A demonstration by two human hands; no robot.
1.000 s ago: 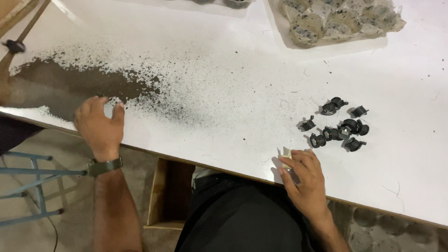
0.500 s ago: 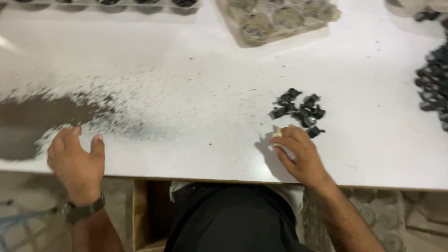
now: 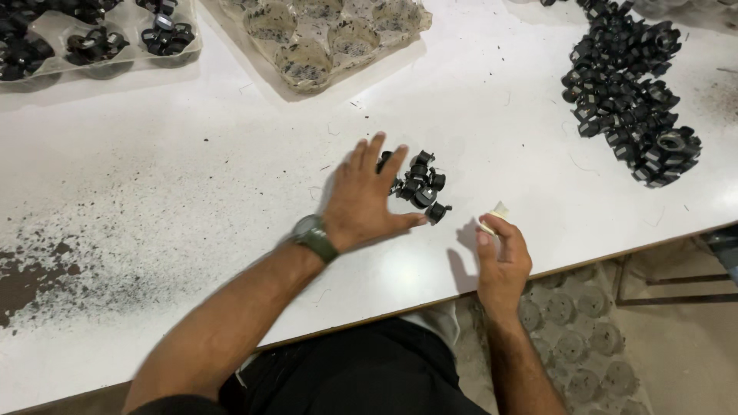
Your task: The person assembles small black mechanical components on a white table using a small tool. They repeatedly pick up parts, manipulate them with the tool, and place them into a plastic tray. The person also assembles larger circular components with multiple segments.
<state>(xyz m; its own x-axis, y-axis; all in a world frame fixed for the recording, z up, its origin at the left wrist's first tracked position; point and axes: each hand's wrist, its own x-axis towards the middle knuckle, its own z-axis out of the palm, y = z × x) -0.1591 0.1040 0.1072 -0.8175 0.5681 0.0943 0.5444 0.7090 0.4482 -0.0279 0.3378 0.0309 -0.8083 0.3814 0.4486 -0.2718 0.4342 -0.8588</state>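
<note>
My left hand (image 3: 367,198) lies open and flat on the white table (image 3: 192,192), fingers spread, its fingertips right beside a small cluster of black ring-shaped parts (image 3: 419,184). A dark watch (image 3: 314,237) is on that wrist. My right hand (image 3: 501,257) is at the table's front edge, its fingers closed on a small pale scrap (image 3: 493,217), just right of the cluster and not touching it.
A big heap of the same black parts (image 3: 634,100) lies at the far right. A clear moulded tray (image 3: 330,34) with dirty cups sits at the back; another tray (image 3: 92,42) at back left holds black parts. Dark powder (image 3: 46,269) covers the table's left side.
My left hand has swung from the table's left edge by the powder across to the small cluster. The view shifted right, showing the big heap. My right hand stays by the cluster.
</note>
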